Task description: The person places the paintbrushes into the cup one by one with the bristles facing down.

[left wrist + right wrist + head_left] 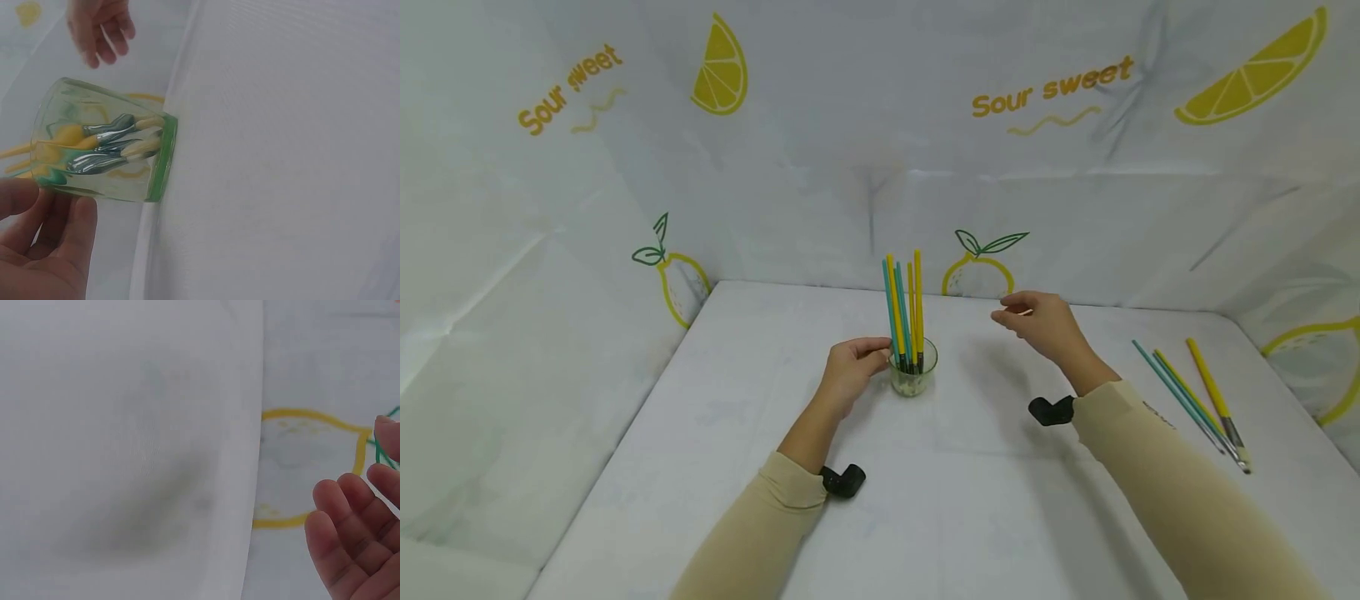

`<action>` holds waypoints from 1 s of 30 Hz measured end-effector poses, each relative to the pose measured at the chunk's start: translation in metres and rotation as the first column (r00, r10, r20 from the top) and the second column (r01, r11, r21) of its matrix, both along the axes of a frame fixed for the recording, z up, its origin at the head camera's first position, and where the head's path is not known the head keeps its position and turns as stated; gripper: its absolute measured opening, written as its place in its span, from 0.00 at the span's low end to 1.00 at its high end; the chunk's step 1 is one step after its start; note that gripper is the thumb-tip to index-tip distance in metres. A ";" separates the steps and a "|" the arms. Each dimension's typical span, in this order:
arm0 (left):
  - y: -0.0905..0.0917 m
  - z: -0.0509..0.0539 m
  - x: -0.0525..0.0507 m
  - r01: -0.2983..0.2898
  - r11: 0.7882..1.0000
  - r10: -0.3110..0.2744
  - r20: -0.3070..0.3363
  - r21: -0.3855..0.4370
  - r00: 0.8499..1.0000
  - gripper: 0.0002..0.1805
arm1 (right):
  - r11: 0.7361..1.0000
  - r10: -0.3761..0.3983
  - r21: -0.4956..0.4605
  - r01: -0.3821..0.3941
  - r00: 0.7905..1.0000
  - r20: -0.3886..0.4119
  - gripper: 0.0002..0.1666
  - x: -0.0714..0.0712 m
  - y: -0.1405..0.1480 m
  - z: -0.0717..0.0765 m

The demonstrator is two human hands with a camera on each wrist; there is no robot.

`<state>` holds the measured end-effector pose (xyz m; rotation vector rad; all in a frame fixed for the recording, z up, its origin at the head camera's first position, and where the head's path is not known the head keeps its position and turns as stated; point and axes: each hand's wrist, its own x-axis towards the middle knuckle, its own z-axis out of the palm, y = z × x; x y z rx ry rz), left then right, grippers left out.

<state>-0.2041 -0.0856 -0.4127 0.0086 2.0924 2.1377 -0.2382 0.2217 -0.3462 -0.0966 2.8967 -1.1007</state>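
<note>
A small clear green-tinted glass [910, 383] stands upright on the white table, with several yellow and teal paintbrushes [916, 312] in it. Their bristles [142, 148] point down to the glass's thick green base. My left hand [852, 371] holds the glass at its left side near the rim; in the left wrist view its thumb and fingers [81, 219] are by the rim. To the right of the glass, my right hand [1036, 325] hovers above the table, fingers loosely bent and holding nothing. The right wrist view also shows those bent fingers [350, 531] apart from any object.
Several more paintbrushes [1206, 400], teal and yellow, lie together on the right of the table [970, 517]. A white cloth backdrop [865, 125] with lemon prints rises behind the table's back edge and along its sides.
</note>
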 end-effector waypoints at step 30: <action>0.000 -0.001 -0.001 -0.004 1.000 0.004 0.016 0.000 1.000 0.13 | 0.929 -0.226 0.319 0.187 0.970 0.090 0.28 0.045 0.192 -0.023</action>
